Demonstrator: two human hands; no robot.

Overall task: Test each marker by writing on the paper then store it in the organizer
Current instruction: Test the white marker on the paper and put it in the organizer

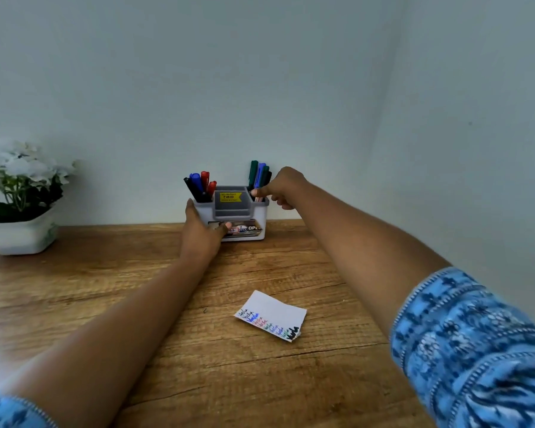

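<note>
A white and grey organizer (pixel 247 216) stands at the back of the wooden table against the wall. Its left slot holds black, blue and red markers (pixel 200 186); its right slot holds green, blue and black markers (pixel 259 176). My left hand (pixel 200 234) grips the organizer's front left corner, thumb on the front face. My right hand (pixel 280 188) is at the right slot, its fingertips pinching a marker at the rim. A small white paper (pixel 274 313) with coloured writing along its near edge lies on the table between my arms.
A white pot with white flowers (pixel 19 199) sits at the table's back left. The wooden table (pixel 105 288) runs to the wall, and a second wall closes in on the right.
</note>
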